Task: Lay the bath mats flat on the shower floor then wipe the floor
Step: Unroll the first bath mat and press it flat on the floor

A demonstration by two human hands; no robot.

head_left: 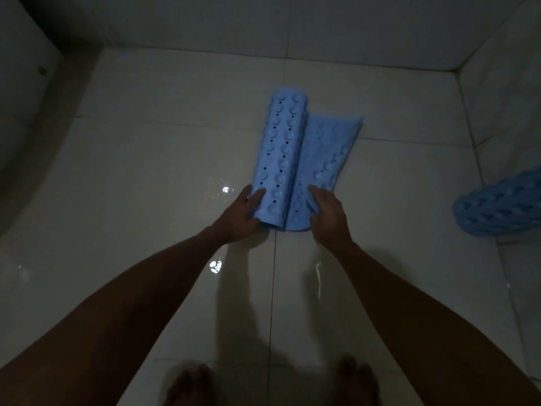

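A blue rubber bath mat with suction cups and small holes lies partly rolled on the white tiled shower floor. Its left part is still a roll; its right part curls up at the edge. My left hand grips the near end of the roll, thumb on top. My right hand holds the near right edge of the same mat, fingers curled over it. A second blue mat lies rolled up at the right, against the wall.
Tiled walls close the floor at the back and right. A dark curved white fixture stands at the left. The floor shines with wet patches. My bare feet stand at the bottom edge.
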